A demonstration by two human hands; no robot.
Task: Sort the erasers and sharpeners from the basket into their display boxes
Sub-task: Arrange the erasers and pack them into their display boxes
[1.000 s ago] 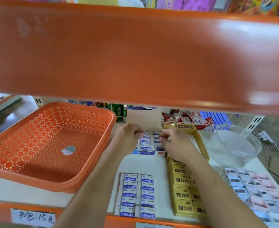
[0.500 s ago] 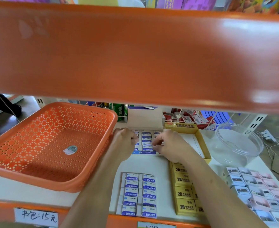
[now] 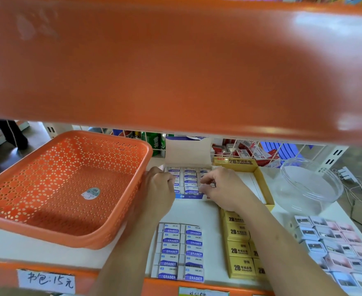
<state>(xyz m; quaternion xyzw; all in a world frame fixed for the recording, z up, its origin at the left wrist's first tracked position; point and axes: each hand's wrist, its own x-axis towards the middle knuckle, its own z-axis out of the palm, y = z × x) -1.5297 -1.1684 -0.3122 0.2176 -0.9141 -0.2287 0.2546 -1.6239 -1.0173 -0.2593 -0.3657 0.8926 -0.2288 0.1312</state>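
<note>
Forearms point(image 3: 133, 242) reaching in, left hand point(image 3: 158, 185) curled at eraser box point(image 3: 188, 196), grip unclear, right hand point(image 3: 222, 186) pinching eraser point(image 3: 210, 185)

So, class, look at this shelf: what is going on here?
A person is working at the blue eraser display box at the back of the shelf. The left hand rests curled against its left side. The right hand fingers seem to pinch one of the erasers inside. The orange basket shows only a sticker. Loose erasers lie in rows in front.
</note>
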